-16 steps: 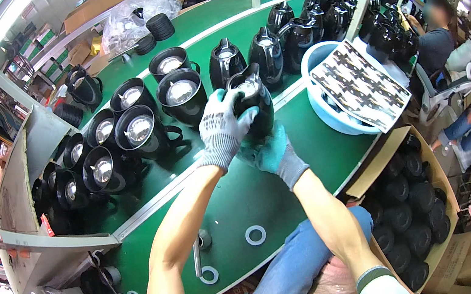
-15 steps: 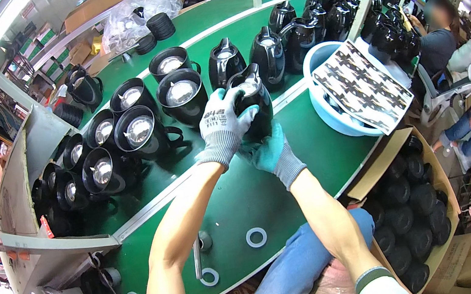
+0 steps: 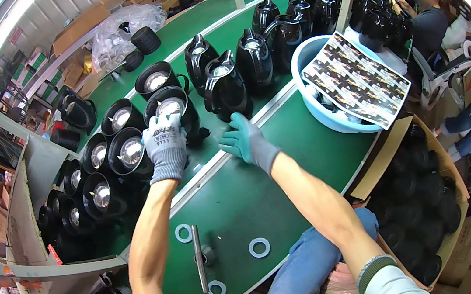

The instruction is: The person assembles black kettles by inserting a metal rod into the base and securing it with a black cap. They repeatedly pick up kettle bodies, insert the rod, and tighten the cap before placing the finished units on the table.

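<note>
While the left hand is resting at the near side of a wide black pot with a silver liner, left of centre on the green tabletop, I cannot tell whether its grip is pinching anything. Just to the right, the right hand is holding its grip spread, near the base of a black jug that is standing upright, while farther right a pale blue basin is carrying a patterned sheet.

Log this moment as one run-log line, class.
left hand: at rim of black pot; right hand: open, near black jug; rings: on green bench
</note>
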Available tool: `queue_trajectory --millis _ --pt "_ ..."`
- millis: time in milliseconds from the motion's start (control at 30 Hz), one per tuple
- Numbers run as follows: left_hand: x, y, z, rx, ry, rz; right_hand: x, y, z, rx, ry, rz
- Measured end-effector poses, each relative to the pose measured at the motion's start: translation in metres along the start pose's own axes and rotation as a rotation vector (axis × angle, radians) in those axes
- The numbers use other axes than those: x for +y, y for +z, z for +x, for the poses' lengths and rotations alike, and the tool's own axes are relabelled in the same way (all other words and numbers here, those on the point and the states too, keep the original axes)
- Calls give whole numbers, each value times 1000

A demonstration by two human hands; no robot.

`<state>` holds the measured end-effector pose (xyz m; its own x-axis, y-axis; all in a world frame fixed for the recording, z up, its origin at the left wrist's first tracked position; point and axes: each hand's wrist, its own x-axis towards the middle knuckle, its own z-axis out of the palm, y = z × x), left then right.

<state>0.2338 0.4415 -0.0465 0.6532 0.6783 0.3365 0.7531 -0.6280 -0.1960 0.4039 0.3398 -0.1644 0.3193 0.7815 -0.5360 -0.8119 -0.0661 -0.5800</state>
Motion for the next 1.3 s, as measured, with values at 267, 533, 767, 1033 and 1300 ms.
queue_trajectory --millis 267,533,767,1033,1300 --pt "-6 -155 -125 138 462 -422 -60 10 -243 -264 -1485 -1754" --pt "9 -183 -262 144 381 -963 14 -92 -418 -221 -1209 -1288" --pt "43 -57 -385 -225 -212 -1612 79 -124 -541 33 -842 -667" --pt "81 -68 -363 -1085 -742 -2241 64 -202 -558 168 -847 -720" --pt "88 -61 -374 -1230 -888 -2261 10 -521 -549 1791 208 -1219"
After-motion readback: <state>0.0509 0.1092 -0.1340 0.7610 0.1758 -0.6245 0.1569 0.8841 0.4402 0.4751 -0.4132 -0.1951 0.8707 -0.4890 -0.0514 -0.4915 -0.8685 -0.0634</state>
